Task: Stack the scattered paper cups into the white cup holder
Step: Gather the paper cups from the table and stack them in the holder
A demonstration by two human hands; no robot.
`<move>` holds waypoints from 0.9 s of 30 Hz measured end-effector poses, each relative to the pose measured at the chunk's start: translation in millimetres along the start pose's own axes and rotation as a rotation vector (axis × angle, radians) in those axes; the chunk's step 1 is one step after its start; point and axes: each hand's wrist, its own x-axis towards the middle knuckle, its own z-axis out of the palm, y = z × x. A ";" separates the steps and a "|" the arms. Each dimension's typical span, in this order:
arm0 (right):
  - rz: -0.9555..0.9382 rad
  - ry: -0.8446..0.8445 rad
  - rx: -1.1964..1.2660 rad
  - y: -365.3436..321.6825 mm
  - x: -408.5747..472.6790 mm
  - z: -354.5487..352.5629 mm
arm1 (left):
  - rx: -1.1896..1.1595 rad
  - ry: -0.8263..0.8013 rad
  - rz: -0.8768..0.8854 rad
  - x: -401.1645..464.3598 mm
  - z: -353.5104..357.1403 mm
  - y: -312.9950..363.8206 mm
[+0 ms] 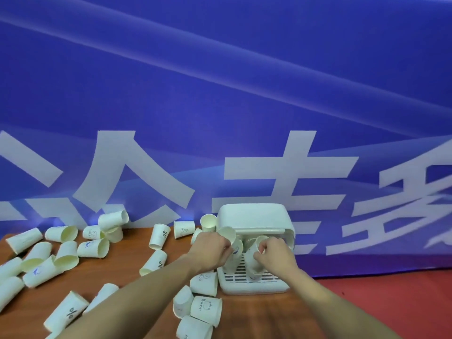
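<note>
Risk first: we have both hands inside the white cup holder (255, 216) at once, each working a cup, so the two cups can knock each other or catch the front lip and go in crooked. Paper walls are thin; too hard a pinch likely dents a rim and the next cup won't nest.

Our left hand (210, 248) is closed on a cup (233, 253) at the left side of the opening, with a second cup (227, 233) tilted just above its fingers. Our right hand (274, 250) is pinched on the rim of another cup (254, 263) over the slotted tray (254, 282). How deep either sits we cannot tell.

Holder stands at the back of the wooden table (137, 277), against the blue banner (220, 94). Loose cups (66, 258) lie mostly on their sides across the left half, more (205, 307) just beside the holder. Plain white, small printed marks. Most of the job looks undone.
</note>
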 end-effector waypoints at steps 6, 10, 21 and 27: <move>0.037 0.011 0.015 43.7 3.4 -18.9 | 0.098 -0.038 0.115 30.9 -2.3 41.1; 0.028 0.017 -0.021 66.6 8.3 -23.9 | 0.133 -0.109 0.151 48.5 6.0 57.8; -0.091 -0.103 -0.120 107.4 34.2 -11.4 | 0.262 -0.346 0.239 79.0 39.5 75.9; -0.170 -0.167 -0.175 110.4 49.6 1.2 | 0.244 -0.522 0.242 99.3 52.6 73.7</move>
